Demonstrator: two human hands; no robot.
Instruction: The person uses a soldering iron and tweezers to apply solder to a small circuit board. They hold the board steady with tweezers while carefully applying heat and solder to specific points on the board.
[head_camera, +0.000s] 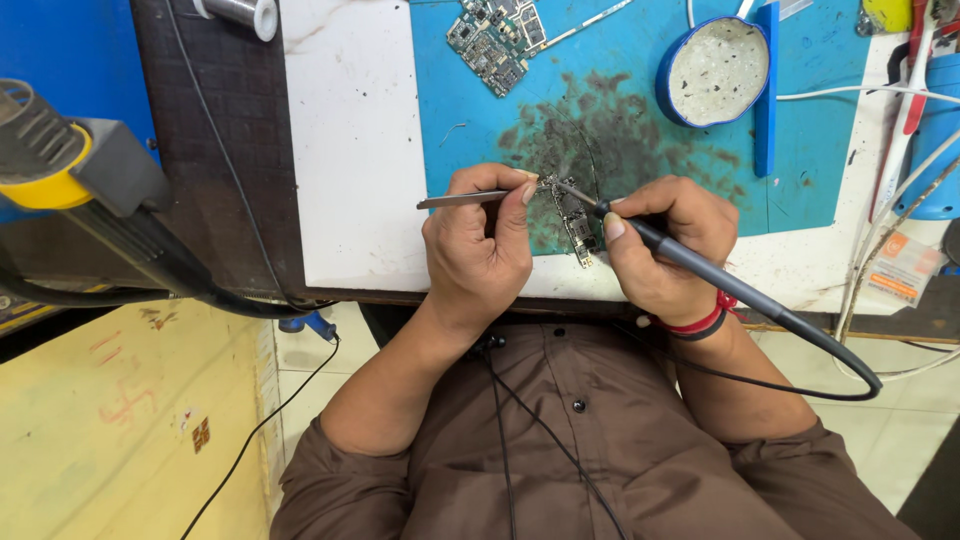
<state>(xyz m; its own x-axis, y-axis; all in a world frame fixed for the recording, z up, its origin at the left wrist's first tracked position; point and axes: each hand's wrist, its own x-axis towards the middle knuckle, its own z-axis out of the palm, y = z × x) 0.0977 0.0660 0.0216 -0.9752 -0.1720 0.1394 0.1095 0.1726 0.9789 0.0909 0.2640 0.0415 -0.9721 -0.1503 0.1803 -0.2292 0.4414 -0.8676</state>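
Pinch grip on both sides: left hand (478, 250) presses thumb and forefinger together on metal tweezers (470, 199), tips reaching the top of a small circuit board (575, 222); right hand (665, 245) holds a dark soldering iron (690, 258) pen-style, fingers closed round the shaft, tip (557, 184) at the same spot. Board lies on the blue work mat (450, 120), on its dark scorched patch, near the table (350, 150) front edge, between the hands. A faint wisp of smoke seems to rise at the joint. To do it well, judging from this: keep both wrists planted, tweezers steady on the part, iron tip touching only the one joint, cord (850, 380) slack. Second board (495, 40) and round flux tin (715, 70) sit farther back on the mat, apart.
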